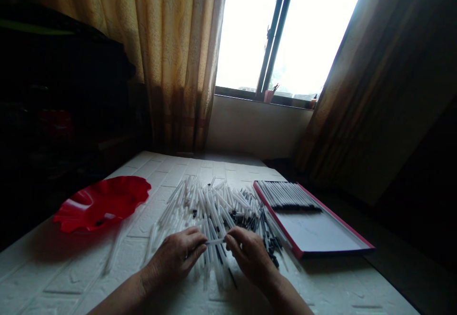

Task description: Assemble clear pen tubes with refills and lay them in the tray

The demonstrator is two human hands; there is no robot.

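Between my two hands a slim white pen barrel [215,242] is held level, one end in each pinch. My left hand [178,254] grips its left end with thumb and fingers. On the other end, my right hand [250,254] is closed the same way; the fingers hide the barrel's tips. Under and beyond both hands spreads a loose pile of white pen barrels [210,200]. Dark refills and small black caps [274,248] lie among them, mostly towards the right side.
To the right, a shallow pink-edged box [328,234] holds a row of white pens with black ends [291,195]. A red wavy-rimmed bowl [121,186] stands left on the white brick-patterned table [64,279]. Behind are curtains [174,57] and a window [246,29].
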